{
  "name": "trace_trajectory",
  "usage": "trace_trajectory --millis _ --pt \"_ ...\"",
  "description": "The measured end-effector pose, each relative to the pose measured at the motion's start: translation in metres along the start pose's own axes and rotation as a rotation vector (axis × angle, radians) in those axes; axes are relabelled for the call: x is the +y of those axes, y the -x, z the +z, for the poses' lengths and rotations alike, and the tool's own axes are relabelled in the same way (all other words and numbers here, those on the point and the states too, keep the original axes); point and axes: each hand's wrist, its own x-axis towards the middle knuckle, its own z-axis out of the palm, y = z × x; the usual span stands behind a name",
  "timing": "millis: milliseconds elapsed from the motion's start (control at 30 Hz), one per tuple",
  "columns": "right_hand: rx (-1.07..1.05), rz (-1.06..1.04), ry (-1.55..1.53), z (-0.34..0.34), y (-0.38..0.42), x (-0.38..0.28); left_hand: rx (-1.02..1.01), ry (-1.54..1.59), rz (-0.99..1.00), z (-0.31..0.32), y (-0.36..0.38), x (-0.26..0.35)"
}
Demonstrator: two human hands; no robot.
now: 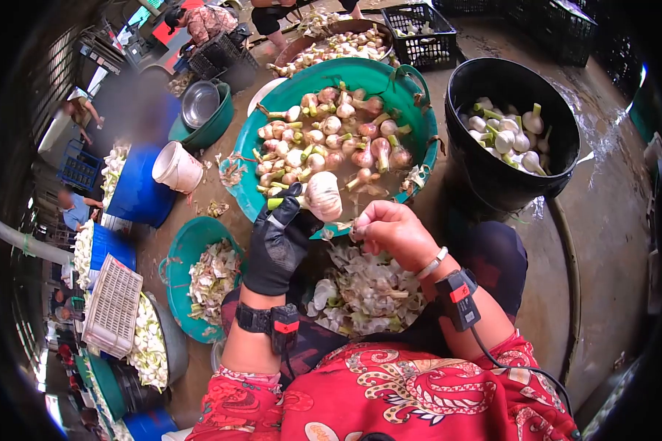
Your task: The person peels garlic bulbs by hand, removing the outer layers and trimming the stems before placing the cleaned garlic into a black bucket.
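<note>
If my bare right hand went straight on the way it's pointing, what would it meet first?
Likely the round, pinkish-white garlic bulb in the black-gloved left hand: it lies just ahead of the right hand, though depth is unclear here.

Clock positions are read from the view centre. At 1 o'clock: black crate (pixel 421 50), on the floor (pixel 610 187). At 3 to 4 o'clock: dark hose (pixel 564 272), laid along the floor. At 8 o'clock: white slatted crate (pixel 113 305), tilted. At 9 o'clock: blue barrel (pixel 146 192); beyond it, a person in a blue top (pixel 74 213). At 10 o'clock: pinkish-white bucket (pixel 176 169) — tilted; also metal basin (pixel 200 104) — seated in a dark-green tub (pixel 226 112). At 11 o'clock: person in a patterned top (pixel 210 24).
</note>
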Motion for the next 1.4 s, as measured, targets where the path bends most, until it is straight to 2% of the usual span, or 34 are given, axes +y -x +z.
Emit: trace_trajectory --millis 67,100,167,200,267,300,333,400,467,600,700,800,933,1000,1033,1067,1100,1200,1233,1300,1400 --pt "0.148 -0.243 0.041 0.001 -0.004 0.003 -0.041 -0.109 0.036 -0.011 0.0 0.001" --pt "0.149 -0.243 0.041 0.003 -0.005 0.003 -0.08 -0.212 0.068 -0.014 0.0 0.0" --pt "0.246 -0.436 0.025 0.013 -0.008 0.003 -0.06 -0.296 0.075 -0.008 0.003 0.0" --pt "0.251 -0.433 0.023 0.015 -0.009 0.002 -0.039 -0.381 0.086 -0.003 0.005 0.0" --pt "0.337 -0.703 0.478 0.017 -0.01 -0.003 -0.026 -0.362 0.079 0.003 0.008 0.001" --pt "0.302 -0.615 0.512 0.017 -0.006 -0.006 -0.048 -0.476 0.104 0.004 0.008 0.003" --pt "0.301 -0.613 0.512 0.017 -0.004 -0.009 -0.07 -0.589 0.13 0.006 0.008 0.005" --pt "0.273 -0.696 0.753 0.016 -0.002 -0.015 -0.085 -0.636 0.116 0.009 0.01 0.007" --pt "0.262 -0.724 0.812 0.015 -0.001 -0.011 -0.107 -0.65 0.084 0.014 0.011 0.01" --pt "0.264 -0.724 0.855 0.019 -0.001 -0.014 -0.2 -1.04 0.333 0.017 0.009 0.011" --pt "0.241 -0.765 0.874 0.019 0.0 -0.012 -0.279 -1.211 0.406 0.024 0.009 0.018" --pt "0.208 -0.798 0.986 0.019 -0.001 -0.004 -0.217 -1.193 0.343 0.018 0.007 0.015" --pt "0.282 -0.787 1.098 0.016 0.003 0.005 -0.005 -0.406 0.03 0.003 0.004 0.01" --pt "0.285 -0.503 0.933 0.008 0.003 0.006 0.011 -0.273 0.002 -0.001 0.006 0.014" --pt "0.208 -0.276 0.546 0.005 0.002 0.004 -0.002 -0.26 0.028 -0.003 0.005 0.011" --pt "0.075 -0.26 0.118 0.006 -0.001 0.002 -0.012 -0.246 0.048 -0.004 0.005 0.007" --pt "-0.013 -0.207 -0.055 0.008 0.004 -0.007 -0.055 -0.276 0.042 -0.002 0.007 0.006" --pt "-0.089 -0.264 -0.106 0.014 -0.001 -0.002 -0.087 -0.33 0.006 0.012 0.011 0.0" --pt "-0.078 -0.256 -0.108 0.012 -0.002 -0.001 -0.087 -0.326 -0.007 0.014 0.009 -0.001" --pt "0.03 -0.377 0.068 0.011 -0.006 0.001 -0.108 -0.359 -0.015 0.015 0.007 -0.001" --pt "0.057 -0.41 -0.004 0.012 -0.007 0.005 -0.065 -0.471 -0.014 0.019 0.003 -0.005"
